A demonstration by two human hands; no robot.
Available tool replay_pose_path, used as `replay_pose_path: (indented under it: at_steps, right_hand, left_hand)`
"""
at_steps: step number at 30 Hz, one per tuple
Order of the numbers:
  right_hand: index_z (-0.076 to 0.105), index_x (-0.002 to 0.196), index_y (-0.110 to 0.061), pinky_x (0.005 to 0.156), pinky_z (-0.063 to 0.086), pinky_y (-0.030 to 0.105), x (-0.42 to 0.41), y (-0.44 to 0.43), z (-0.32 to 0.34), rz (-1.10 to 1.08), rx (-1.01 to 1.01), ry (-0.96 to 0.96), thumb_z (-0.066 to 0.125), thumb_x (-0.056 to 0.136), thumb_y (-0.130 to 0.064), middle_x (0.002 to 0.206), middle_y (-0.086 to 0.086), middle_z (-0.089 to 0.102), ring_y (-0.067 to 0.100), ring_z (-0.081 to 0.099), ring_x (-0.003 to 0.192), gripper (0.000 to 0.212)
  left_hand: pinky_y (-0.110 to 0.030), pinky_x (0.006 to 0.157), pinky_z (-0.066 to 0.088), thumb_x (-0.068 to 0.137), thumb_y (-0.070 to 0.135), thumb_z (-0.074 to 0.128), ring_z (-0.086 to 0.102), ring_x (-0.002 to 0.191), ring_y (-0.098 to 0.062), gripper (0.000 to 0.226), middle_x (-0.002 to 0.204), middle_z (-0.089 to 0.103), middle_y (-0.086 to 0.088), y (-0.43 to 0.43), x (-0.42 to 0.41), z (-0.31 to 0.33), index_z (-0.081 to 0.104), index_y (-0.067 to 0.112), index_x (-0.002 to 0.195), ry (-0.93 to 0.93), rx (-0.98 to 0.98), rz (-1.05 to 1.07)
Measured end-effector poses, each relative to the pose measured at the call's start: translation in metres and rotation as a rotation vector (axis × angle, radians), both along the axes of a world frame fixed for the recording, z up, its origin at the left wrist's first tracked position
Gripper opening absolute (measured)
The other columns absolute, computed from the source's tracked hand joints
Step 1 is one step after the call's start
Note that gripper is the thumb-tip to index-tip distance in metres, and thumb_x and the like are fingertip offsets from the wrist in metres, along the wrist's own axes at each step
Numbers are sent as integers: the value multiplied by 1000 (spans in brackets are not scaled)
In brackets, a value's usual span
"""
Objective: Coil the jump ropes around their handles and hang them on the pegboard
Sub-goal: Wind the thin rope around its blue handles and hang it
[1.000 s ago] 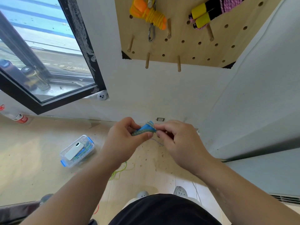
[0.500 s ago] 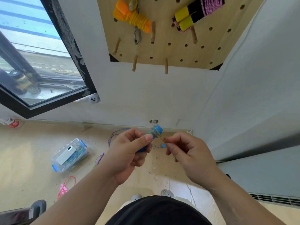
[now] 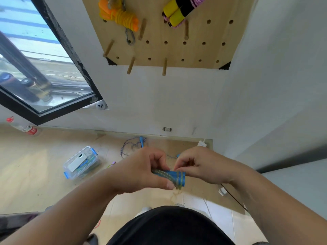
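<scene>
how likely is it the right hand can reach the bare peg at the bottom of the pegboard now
Probably yes: only open wall lies between the right hand and that peg. But it is busy pinching the cord of the blue jump rope that the left hand holds.

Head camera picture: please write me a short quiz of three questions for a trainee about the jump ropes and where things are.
1. True or false: the left hand grips the blue plastic jump-rope handles wound with thin green-yellow cord.
2. How many coiled ropes show hanging on the wooden pegboard? A: one. B: two. C: four.
3. Fill in: the clear plastic box with blue clips lies on the ____.

Key
1. True.
2. B: the orange rope bundle and the pink rope with yellow-and-black handles.
3. The floor.
</scene>
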State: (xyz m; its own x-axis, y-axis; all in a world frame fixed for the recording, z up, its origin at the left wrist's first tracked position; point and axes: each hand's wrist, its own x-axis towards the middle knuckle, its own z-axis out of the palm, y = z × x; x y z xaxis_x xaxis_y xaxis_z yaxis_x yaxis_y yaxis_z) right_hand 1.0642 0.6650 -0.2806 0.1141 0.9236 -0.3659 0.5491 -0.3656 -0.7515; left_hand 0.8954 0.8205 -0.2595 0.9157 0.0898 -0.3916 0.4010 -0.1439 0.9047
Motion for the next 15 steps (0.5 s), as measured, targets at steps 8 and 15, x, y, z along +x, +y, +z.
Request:
replay_pose_path:
  at_steps: [8, 15]
  right_hand:
    - [76, 90, -25, 75, 53, 29, 30, -2, 9, 8, -23, -357, 70, 90, -36, 84, -11, 70, 6, 64, 80, 13]
    - [71, 82, -28, 69, 51, 28, 38, -12, 2, -102, -102, -218, 63, 95, -33, 81, -12, 68, 9, 64, 78, 16]
  left_hand:
    - [-35, 63, 52, 70, 43, 89, 64, 66, -15, 46, 75, 70, 9, -45, 30, -16, 47, 27, 73, 18, 517, 13]
    - [-14, 54, 37, 70, 47, 88, 49, 59, -2, 44, 71, 59, 14, -53, 51, -20, 47, 31, 71, 106, 669, -55]
